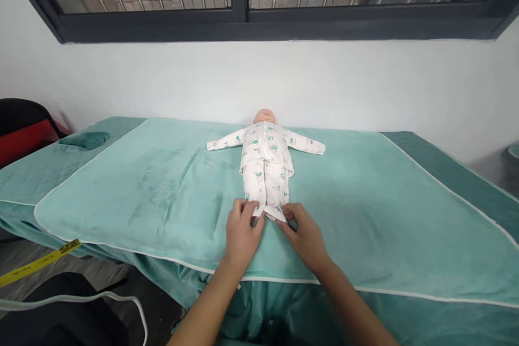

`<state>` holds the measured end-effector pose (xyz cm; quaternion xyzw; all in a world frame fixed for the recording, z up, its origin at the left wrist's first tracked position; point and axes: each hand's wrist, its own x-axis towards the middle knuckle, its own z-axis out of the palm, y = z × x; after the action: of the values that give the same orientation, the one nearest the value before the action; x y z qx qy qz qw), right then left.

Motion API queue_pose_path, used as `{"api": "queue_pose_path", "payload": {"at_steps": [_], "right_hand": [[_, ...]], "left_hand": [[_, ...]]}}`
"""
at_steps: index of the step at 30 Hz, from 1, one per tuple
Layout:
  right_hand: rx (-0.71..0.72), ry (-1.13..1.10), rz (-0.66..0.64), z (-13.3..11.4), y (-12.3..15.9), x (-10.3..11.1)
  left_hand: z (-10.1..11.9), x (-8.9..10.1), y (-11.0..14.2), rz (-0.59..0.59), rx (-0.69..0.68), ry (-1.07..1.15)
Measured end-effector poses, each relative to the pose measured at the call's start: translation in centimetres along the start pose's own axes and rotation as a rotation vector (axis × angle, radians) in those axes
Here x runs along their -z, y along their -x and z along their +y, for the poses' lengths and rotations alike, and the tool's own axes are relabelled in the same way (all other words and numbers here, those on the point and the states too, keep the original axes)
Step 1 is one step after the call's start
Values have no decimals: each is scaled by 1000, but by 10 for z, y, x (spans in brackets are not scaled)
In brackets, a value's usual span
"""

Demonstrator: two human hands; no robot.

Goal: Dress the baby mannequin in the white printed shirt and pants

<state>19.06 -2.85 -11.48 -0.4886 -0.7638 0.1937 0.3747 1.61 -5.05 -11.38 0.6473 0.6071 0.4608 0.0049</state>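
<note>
A baby doll [265, 115] lies on its back on the green bed cover [170, 189], its head toward the wall. It wears a white patterned top [265, 143] with both sleeves stretched out sideways. Below that are matching white trousers [276, 181], their legs pointing toward me. My left hand [244, 232] pinches the hem of the trouser leg on the left. Over at the other leg's hem, my right hand [304, 232] has thumb and fingers closed on the cloth. The doll's feet and hands are hidden in the clothes.
A dark-framed window [243, 24] with bars is set in the white wall [170, 75] behind the bed. At the left are a red and black object [26, 135], a yellow strip [38, 264] and a pale cable [81, 298] near a dark chair-like shape.
</note>
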Motion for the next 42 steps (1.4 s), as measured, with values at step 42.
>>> {"api": "queue_pose_path", "payload": {"at_steps": [42], "right_hand": [[257, -133, 113, -17, 12, 11]], "left_hand": [[27, 1, 11, 2, -133, -98]]}}
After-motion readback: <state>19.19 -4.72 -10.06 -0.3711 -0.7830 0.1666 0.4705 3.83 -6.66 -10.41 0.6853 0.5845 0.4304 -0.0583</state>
